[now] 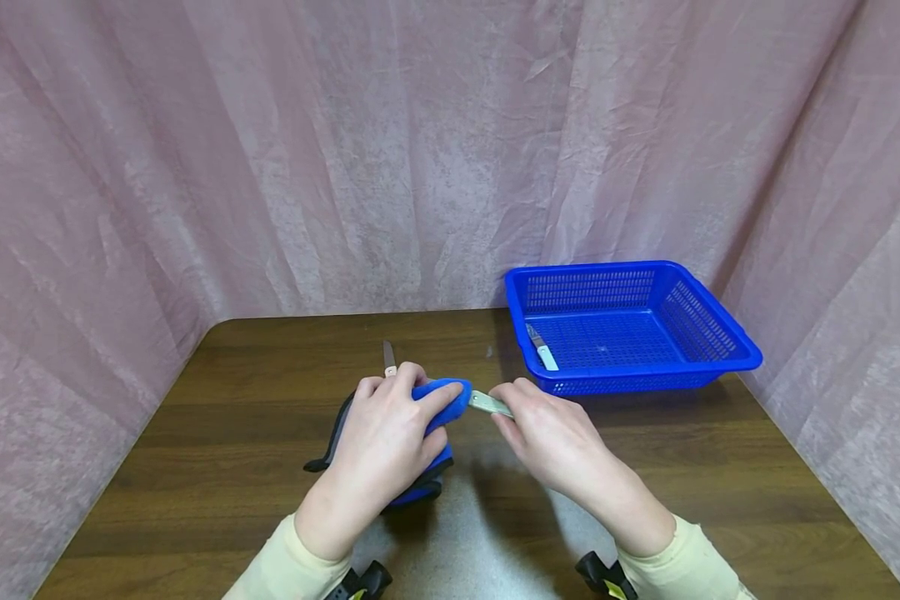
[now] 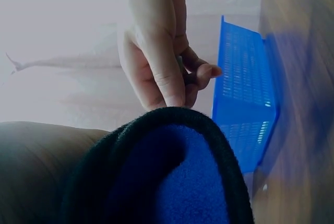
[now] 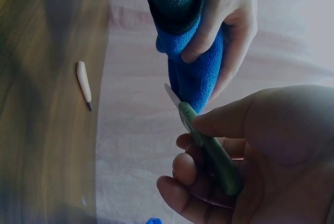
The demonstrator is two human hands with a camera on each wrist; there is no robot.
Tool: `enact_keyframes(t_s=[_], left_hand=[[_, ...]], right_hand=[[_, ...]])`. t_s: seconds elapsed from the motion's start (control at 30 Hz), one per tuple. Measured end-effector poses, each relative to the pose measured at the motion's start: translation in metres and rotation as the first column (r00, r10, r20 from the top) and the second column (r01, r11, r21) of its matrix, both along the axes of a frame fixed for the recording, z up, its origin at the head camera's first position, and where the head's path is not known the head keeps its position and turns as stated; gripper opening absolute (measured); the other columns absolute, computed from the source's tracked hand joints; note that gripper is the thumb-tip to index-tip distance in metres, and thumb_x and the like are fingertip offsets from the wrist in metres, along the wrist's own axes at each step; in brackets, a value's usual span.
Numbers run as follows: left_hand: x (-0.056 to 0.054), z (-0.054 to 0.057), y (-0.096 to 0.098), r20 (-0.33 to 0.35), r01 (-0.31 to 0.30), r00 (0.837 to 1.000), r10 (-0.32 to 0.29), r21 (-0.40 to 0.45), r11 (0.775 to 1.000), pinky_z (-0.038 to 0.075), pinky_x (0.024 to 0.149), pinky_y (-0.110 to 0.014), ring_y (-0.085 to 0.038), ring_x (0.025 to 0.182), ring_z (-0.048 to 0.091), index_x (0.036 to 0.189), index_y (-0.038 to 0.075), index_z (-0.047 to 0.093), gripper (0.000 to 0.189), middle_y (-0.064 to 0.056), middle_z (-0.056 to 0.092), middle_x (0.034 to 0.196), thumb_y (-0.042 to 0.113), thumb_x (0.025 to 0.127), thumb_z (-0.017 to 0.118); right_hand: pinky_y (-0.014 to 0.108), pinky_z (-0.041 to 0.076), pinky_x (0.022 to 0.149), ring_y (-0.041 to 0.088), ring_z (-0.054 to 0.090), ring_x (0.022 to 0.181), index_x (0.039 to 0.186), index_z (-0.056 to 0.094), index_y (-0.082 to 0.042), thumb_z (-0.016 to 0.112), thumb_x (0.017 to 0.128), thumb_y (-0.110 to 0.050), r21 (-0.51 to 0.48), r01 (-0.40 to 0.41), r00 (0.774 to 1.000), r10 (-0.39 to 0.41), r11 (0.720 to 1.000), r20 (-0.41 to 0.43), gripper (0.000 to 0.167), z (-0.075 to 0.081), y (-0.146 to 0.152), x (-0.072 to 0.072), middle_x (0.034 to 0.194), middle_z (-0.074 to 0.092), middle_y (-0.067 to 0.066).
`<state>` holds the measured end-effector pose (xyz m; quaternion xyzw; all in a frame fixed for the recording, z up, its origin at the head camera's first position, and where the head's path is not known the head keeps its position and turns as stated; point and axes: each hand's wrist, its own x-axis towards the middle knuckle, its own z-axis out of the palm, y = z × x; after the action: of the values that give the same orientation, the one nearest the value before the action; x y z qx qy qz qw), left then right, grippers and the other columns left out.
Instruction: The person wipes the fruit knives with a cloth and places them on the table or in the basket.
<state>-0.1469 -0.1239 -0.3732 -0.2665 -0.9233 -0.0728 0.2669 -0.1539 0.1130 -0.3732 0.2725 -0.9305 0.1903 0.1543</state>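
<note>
My left hand (image 1: 392,429) grips a bunched blue cloth (image 3: 201,80) with black edging, the index finger lying along its end. In my right hand (image 1: 551,425) is a small knife with a green handle (image 3: 211,153), pinched between thumb and curled fingers. Its short blade (image 3: 172,95) points at the cloth and lies right beside it; whether they touch I cannot tell. The head view hides that blade behind the cloth. Past the left hand, a knife with a pale pink handle (image 3: 83,80) lies on the table.
A blue plastic basket (image 1: 645,377) stands at the back right of the wooden table (image 1: 217,467). Inside it, near the left wall, lies a knife with a white handle (image 1: 547,357). Pink curtains (image 1: 345,167) hang around the table's far side and flanks.
</note>
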Motion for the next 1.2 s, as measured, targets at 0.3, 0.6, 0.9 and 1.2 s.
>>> enact_keyframes(t_s=[0.3,0.6,0.9,1.2], left_hand=[[-0.001,0.001,-0.003,0.013,-0.022,1.000,0.023,-0.008,1.000,0.057,0.086,-0.055,-0.027,0.093,0.071,0.132,0.029,0.081,0.047,-0.010,0.068,0.112,0.021,0.086,0.087],[-0.005,0.001,-0.008,0.009,-0.029,1.000,0.029,-0.005,1.000,0.057,0.085,-0.057,-0.030,0.089,0.074,0.133,0.028,0.082,0.048,-0.012,0.069,0.113,0.021,0.086,0.087],[-0.008,0.000,-0.014,0.028,-0.053,0.998,0.053,0.012,0.999,0.056,0.083,-0.056,-0.029,0.093,0.074,0.134,0.027,0.082,0.049,-0.013,0.069,0.114,0.019,0.085,0.086],[-0.011,0.001,-0.018,0.036,-0.082,0.996,0.082,0.023,0.996,0.055,0.083,-0.056,-0.030,0.094,0.073,0.133,0.027,0.082,0.050,-0.015,0.069,0.114,0.018,0.084,0.087]], right_hand=[[0.031,0.049,0.055,0.009,0.054,0.067,0.117,0.075,-0.012,0.079,0.103,-0.014,-0.002,0.003,1.000,-0.003,1.000,-0.002,0.014,0.000,0.001,0.000,0.091,0.062,-0.005],[0.031,0.047,0.054,0.008,0.052,0.066,0.117,0.075,-0.013,0.079,0.102,-0.015,-0.004,0.009,1.000,-0.009,1.000,-0.011,0.015,-0.001,0.002,0.000,0.090,0.060,-0.007],[0.032,0.049,0.055,0.009,0.054,0.068,0.117,0.075,-0.013,0.079,0.103,-0.015,0.000,0.009,1.000,-0.009,1.000,-0.010,0.015,0.001,0.002,0.001,0.092,0.062,-0.006],[0.032,0.049,0.055,0.008,0.053,0.068,0.117,0.076,-0.014,0.078,0.103,-0.015,0.005,0.017,1.000,-0.017,1.000,0.005,0.015,0.002,0.002,0.001,0.093,0.063,-0.006]])
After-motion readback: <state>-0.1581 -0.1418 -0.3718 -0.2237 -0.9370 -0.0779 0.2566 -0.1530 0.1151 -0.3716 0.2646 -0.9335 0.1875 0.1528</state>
